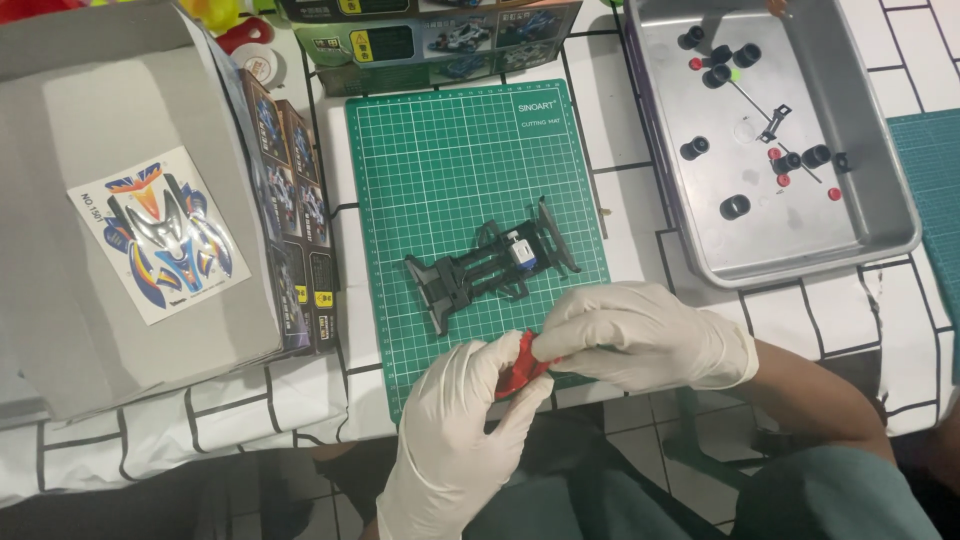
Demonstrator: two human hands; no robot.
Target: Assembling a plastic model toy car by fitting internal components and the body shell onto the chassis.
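1. White cloth with a black grid pattern covers the table, and a green cutting mat is laid on it as the work surface; everything below is placed relative to that mat.
2. At the mat's near edge, a small red plastic part is held between both gloved hands. The left hand is closed around it from below, and the right hand is pinched onto its upper end, so both grips are narrow and closed on the part.
3. Most of the red part is hidden by the fingers, so its exact shape cannot be told.
4. Near the middle of the mat, just beyond the hands, a black toy car chassis is laid flat, with a small motor seated in it.
5. Left of the mat, an open grey cardboard box lid is seen with a sticker sheet resting on it.
6. Right of the mat, a metal tray holds black wheels, small red pieces and a thin axle.
7. Beyond the mat, printed kit boxes are stacked.
8. As a judgement: the red part could be snapped or dropped off the table edge if it is twisted too hard, since it is held over the mat's edge in smooth gloves.
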